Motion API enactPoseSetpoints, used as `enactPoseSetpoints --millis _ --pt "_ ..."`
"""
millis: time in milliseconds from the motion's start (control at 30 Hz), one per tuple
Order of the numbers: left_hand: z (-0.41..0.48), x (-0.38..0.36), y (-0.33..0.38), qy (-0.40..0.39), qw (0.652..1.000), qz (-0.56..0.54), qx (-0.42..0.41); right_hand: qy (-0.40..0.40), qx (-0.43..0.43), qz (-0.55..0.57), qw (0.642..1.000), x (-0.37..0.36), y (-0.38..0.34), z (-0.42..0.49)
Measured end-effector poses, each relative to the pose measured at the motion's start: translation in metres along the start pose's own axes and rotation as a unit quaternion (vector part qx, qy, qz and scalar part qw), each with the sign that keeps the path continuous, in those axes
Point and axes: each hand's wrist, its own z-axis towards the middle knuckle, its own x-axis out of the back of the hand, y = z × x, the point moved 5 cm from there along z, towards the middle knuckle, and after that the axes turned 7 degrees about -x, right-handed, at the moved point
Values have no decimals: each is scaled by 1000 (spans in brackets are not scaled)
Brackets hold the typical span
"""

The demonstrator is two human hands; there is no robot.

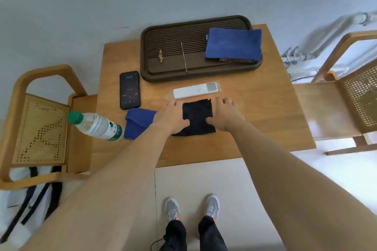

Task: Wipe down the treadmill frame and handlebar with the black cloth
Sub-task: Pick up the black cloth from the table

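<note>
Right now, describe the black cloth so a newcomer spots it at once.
On the wooden table, look near its front edge, in front of the white remote, between the left hand and right hand. The black cloth is a flat square, the only black one; its neighbouring cloths are blue.

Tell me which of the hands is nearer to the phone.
Left. The left hand rests on the left edge of the black cloth, just right of the phone; the right hand is at the cloth's opposite edge, farther away.
</note>
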Motion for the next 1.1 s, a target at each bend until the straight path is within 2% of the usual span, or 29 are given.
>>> enactPoseSetpoints --millis 167,400,567,700,800,933,1100 --pt "28 -34 -1 0 1000 30 1 -10 -13 80 997 -47 9 22" --pt "25 -28 -1 115 993 12 6 21 -38 245 969 -66 14 21" --pt "18 2 11 64 998 -1 -1 17 -49 323 945 -45 21 -10" --pt "6 38 50 55 994 -15 -97 20 -81 397 914 -23 37 -41" --pt "-6 58 84 -8 983 -32 -180 38 -104 402 909 -6 51 -64" --pt "-22 74 129 -124 949 -54 -284 89 -115 410 900 26 61 -98" --pt "-35 90 165 -168 898 -54 -404 156 -93 398 899 52 55 -150"
